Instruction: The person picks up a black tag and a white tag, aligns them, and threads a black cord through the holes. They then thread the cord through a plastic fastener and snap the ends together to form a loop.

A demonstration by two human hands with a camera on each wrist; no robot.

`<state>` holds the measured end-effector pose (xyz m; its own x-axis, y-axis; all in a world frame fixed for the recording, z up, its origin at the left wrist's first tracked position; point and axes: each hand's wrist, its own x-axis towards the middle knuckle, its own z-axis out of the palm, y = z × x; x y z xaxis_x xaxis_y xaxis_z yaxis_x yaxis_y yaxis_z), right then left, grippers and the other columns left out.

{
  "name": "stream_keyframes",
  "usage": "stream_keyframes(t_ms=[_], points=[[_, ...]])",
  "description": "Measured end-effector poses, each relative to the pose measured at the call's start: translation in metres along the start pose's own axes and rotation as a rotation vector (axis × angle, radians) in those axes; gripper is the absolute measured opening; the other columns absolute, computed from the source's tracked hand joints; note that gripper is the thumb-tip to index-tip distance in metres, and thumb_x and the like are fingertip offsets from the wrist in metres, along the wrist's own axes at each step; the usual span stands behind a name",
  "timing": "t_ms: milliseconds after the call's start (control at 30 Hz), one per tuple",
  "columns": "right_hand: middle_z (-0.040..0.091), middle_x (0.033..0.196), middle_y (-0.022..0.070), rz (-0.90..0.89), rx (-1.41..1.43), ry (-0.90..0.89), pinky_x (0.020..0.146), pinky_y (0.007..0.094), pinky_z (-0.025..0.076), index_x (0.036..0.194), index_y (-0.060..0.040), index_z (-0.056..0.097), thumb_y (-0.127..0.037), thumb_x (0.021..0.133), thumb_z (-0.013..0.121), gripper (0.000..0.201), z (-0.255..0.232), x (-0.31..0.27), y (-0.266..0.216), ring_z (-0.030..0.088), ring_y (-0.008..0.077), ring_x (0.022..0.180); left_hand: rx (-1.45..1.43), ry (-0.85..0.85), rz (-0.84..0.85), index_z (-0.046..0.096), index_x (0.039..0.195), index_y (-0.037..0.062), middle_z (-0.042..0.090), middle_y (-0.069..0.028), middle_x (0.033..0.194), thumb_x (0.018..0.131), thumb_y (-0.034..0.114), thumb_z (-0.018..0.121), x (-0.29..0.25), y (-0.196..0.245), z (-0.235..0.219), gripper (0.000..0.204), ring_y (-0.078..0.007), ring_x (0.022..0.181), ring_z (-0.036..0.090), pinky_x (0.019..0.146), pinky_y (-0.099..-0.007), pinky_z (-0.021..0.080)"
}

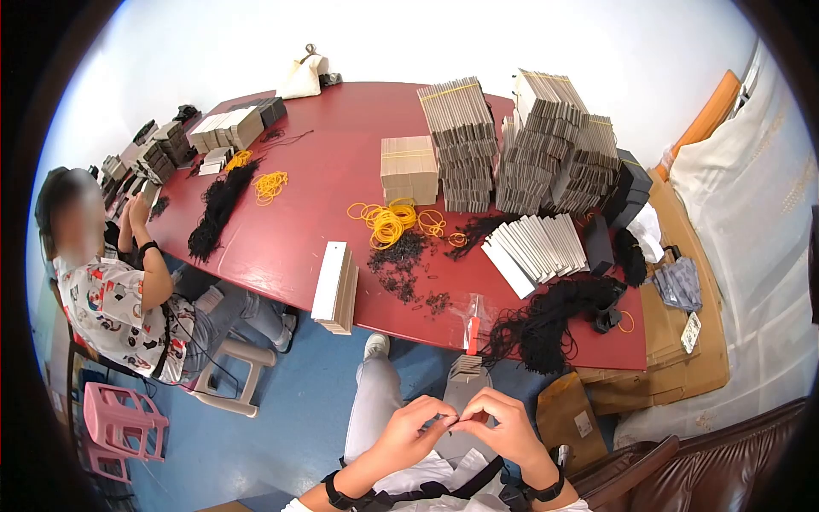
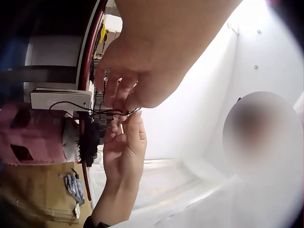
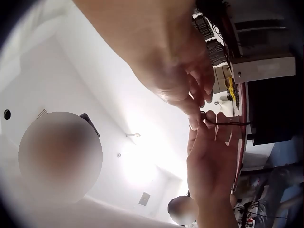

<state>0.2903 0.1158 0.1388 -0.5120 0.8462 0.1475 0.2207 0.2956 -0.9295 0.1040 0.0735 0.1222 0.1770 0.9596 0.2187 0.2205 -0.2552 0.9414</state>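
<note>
My left hand (image 1: 418,431) and right hand (image 1: 503,427) meet in front of my lap, fingertips close together. Between them they pinch a thin black cord (image 3: 228,124), its looped part at the fingertips. In the left wrist view the cord (image 2: 71,103) trails away from the fingers in a loose curve. Thumb and forefinger of each hand close on it; the other fingers are bent. Beyond the hands, a stack of pale boards (image 1: 334,290) overhangs the table's front edge, its front board with a small hole. A smaller board stack (image 1: 467,365) stands just ahead of the hands.
The red table (image 1: 333,145) bears tall bundles of grey boards (image 1: 461,136), yellow rubber bands (image 1: 388,224), small black pieces (image 1: 399,264), fanned white boards (image 1: 537,247) and black cords (image 1: 546,324). Another person (image 1: 111,282) sits at left, near pink stools (image 1: 124,418). Cardboard (image 1: 691,341) lies right.
</note>
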Motion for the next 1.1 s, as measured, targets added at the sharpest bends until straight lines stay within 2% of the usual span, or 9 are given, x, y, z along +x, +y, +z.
stream_keyframes(t_ms=[133, 200, 333, 400, 500, 833, 900, 1033, 1100], points=[[0.062, 0.077, 0.0040, 0.039, 0.060, -0.071, 0.055, 0.0233, 0.043, 0.079, -0.0014, 0.065, -0.003, 0.072, 0.079, 0.016, -0.009, 0.000, -0.002, 0.057, 0.0095, 0.066, -0.019, -0.005, -0.099, 0.064, 0.090, 0.0016, 0.065, -0.0092, 0.088, 0.084, 0.000, 0.064, 0.000, -0.005, -0.002, 0.007, -0.0256, 0.085, 0.061, 0.077, -0.0343, 0.047], [0.059, 0.075, 0.0020, -0.041, 0.195, -0.215, 0.056, 0.0243, 0.042, 0.079, -0.0032, 0.065, -0.010, 0.076, 0.078, 0.015, -0.019, 0.000, -0.007, 0.054, 0.0093, 0.065, 0.225, 0.196, 0.028, 0.064, 0.090, 0.0028, 0.064, -0.0085, 0.090, 0.083, 0.001, 0.064, 0.004, -0.009, -0.006, 0.007, -0.0262, 0.089, 0.060, 0.078, -0.0343, 0.046], [0.058, 0.074, 0.0014, -0.028, 0.207, -0.286, 0.055, 0.0236, 0.041, 0.079, -0.0035, 0.066, -0.010, 0.076, 0.077, 0.014, -0.025, 0.003, -0.008, 0.053, 0.0088, 0.063, 0.325, 0.205, 0.050, 0.064, 0.089, 0.0052, 0.060, -0.0078, 0.093, 0.083, 0.001, 0.065, 0.007, -0.003, -0.011, 0.007, -0.0274, 0.091, 0.055, 0.079, -0.0351, 0.044], [0.058, 0.074, 0.0013, -0.038, 0.011, -0.193, 0.054, 0.0236, 0.041, 0.079, -0.0035, 0.065, -0.011, 0.077, 0.077, 0.014, -0.021, 0.006, -0.007, 0.052, 0.0089, 0.062, 0.128, 0.013, 0.037, 0.065, 0.090, 0.0063, 0.061, -0.0065, 0.092, 0.083, 0.003, 0.066, 0.004, -0.007, -0.009, 0.007, -0.0252, 0.091, 0.055, 0.078, -0.0335, 0.043], [0.059, 0.074, -0.0008, -0.037, 0.004, -0.143, 0.050, 0.0226, 0.035, 0.078, -0.0045, 0.066, -0.009, 0.071, 0.081, 0.018, -0.014, 0.009, -0.003, 0.049, 0.0071, 0.060, 0.015, -0.034, 0.021, 0.065, 0.090, 0.0067, 0.062, -0.0056, 0.091, 0.084, 0.004, 0.066, 0.002, -0.001, -0.002, 0.008, -0.0231, 0.089, 0.055, 0.078, -0.0327, 0.043], [0.056, 0.073, -0.0014, 0.019, 0.076, -0.243, 0.051, 0.0228, 0.036, 0.079, -0.0038, 0.062, -0.012, 0.072, 0.082, 0.022, -0.015, 0.009, 0.008, 0.047, 0.0058, 0.060, -0.159, -0.125, 0.048, 0.060, 0.091, 0.0038, 0.058, -0.0067, 0.088, 0.088, 0.005, 0.062, -0.003, -0.015, 0.007, 0.004, -0.0227, 0.083, 0.054, 0.076, -0.0317, 0.043], [0.057, 0.074, 0.0006, 0.080, 0.076, -0.297, 0.058, 0.0248, 0.043, 0.083, -0.0037, 0.059, -0.013, 0.078, 0.077, 0.021, -0.016, 0.007, 0.006, 0.052, 0.0082, 0.065, -0.172, -0.139, 0.031, 0.059, 0.091, 0.0034, 0.057, -0.0069, 0.088, 0.089, 0.006, 0.061, -0.004, -0.015, 0.008, 0.004, -0.0223, 0.083, 0.053, 0.075, -0.0314, 0.043], [0.059, 0.075, 0.0003, 0.119, 0.129, -0.281, 0.058, 0.0243, 0.043, 0.086, -0.0041, 0.060, -0.013, 0.079, 0.076, 0.020, -0.018, 0.003, 0.005, 0.053, 0.0078, 0.066, -0.232, -0.177, 0.024, 0.057, 0.092, 0.0022, 0.055, -0.0071, 0.088, 0.092, 0.008, 0.059, -0.003, -0.013, 0.008, 0.006, -0.0199, 0.083, 0.052, 0.075, -0.0305, 0.042], [0.062, 0.078, 0.0006, 0.058, 0.258, -0.265, 0.058, 0.0239, 0.043, 0.089, -0.0041, 0.060, -0.012, 0.082, 0.074, 0.017, -0.020, 0.004, 0.005, 0.056, 0.0075, 0.068, -0.306, -0.186, -0.028, 0.057, 0.092, 0.0020, 0.055, -0.0068, 0.088, 0.093, 0.010, 0.058, -0.004, -0.013, 0.008, 0.008, -0.0185, 0.084, 0.052, 0.076, -0.0300, 0.042]])
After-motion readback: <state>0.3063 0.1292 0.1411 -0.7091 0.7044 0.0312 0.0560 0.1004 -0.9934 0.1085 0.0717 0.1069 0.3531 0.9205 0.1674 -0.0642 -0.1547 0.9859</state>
